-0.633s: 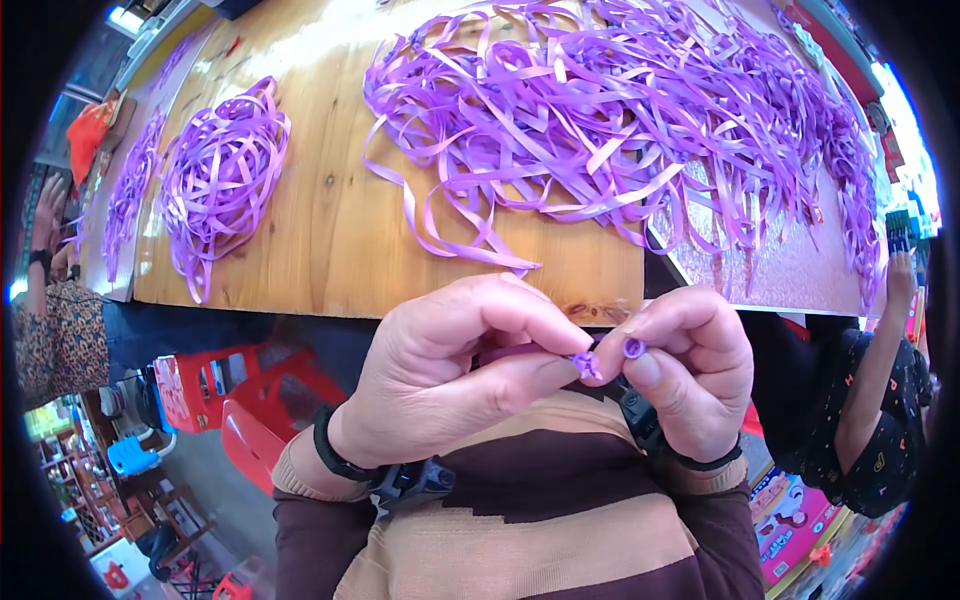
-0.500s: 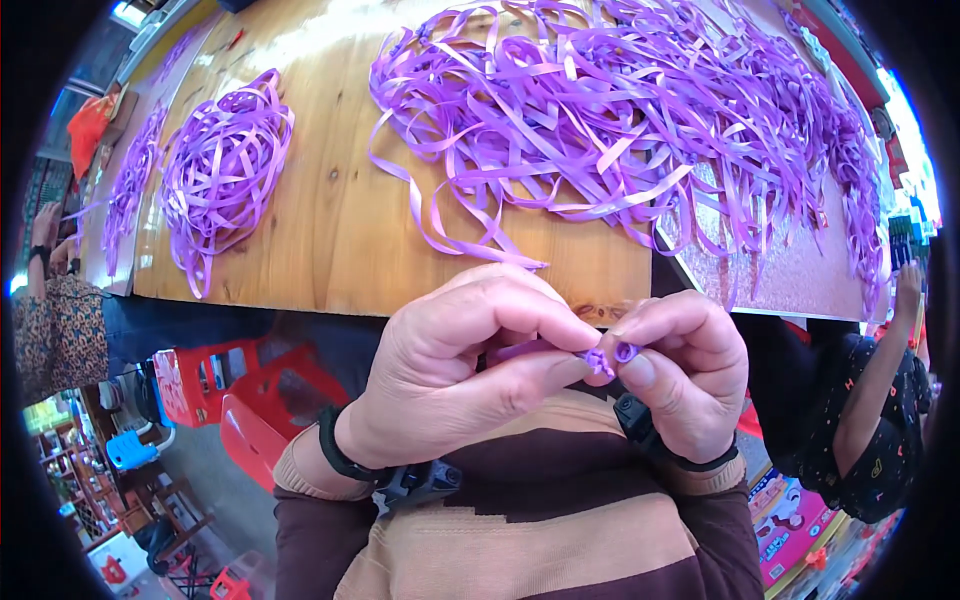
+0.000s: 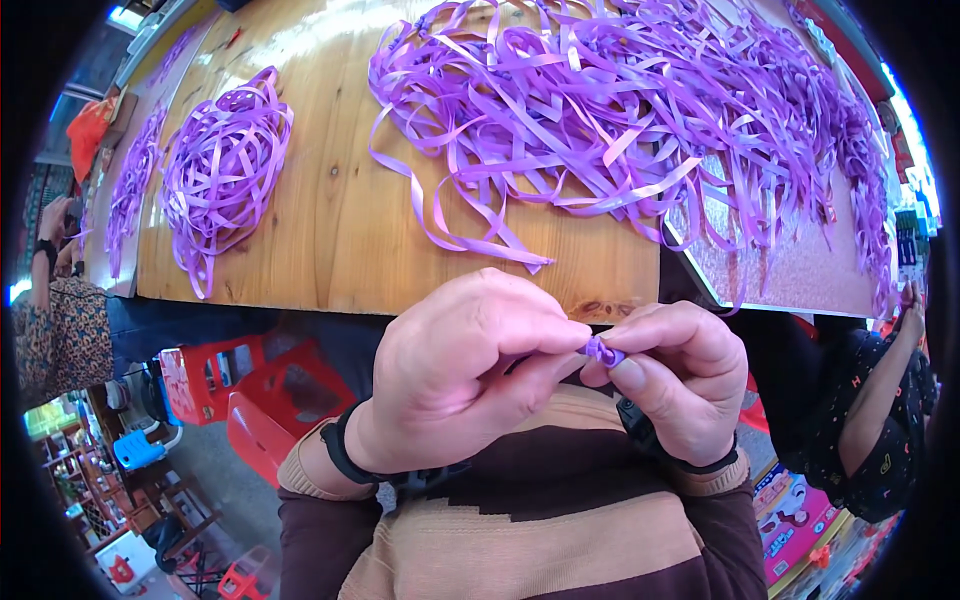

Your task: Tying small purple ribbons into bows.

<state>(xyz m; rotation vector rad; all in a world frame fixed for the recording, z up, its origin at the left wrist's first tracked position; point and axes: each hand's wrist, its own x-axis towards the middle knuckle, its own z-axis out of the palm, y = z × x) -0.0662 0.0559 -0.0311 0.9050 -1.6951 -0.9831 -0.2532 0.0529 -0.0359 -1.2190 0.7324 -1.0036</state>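
Clock positions are read from the small, crumpled, glossy purple piece of ribbon-like material, which is pinched between the hands, in front of the striped brown-and-tan knitted sweater and short of the near edge of the varnished yellow-brown wooden tabletop. At nine o'clock, the left hand closes thumb and forefinger on the piece; at four o'clock, the right hand closes on it likewise, so that the fingertips nearly meet. Whether the piece is one part or two cannot be told, as fingers cover much of it. The chief hazard is slipping: the material looks smooth and the grip is small, so a loosened pinch could drop it past the edge toward the lap. An uneven pull could distort or undo its folds, and the crowded fingertips could hide a misalignment. At twelve o'clock lies a large, tangled heap of flat purple satin-like ribbons, whose loose tail at eleven o'clock might snag on a passing hand; at ten o'clock, a smaller oval bundle of similar ribbon lies well apart.
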